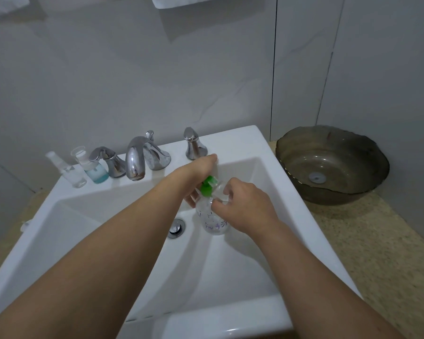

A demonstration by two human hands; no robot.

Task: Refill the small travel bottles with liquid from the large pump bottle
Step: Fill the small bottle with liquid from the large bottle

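Note:
Over the white sink (250, 148), a large clear pump bottle (212, 220) with purple print and a green pump head (207, 187) stands tilted in the basin. My left hand (197, 173) grips it around the pump head and neck. My right hand (242, 204) pinches a small clear travel bottle (221, 192) held against the green nozzle; my fingers hide most of it. On the back left ledge stand a clear spray travel bottle (70, 173) and a capped travel bottle with blue liquid (96, 168).
A chrome faucet (135, 162) with two handles sits on the back ledge, and the chrome drain plug (176, 227) lies just left of the pump bottle. A brown glass bowl (333, 165) rests on the speckled counter (377, 253) at right.

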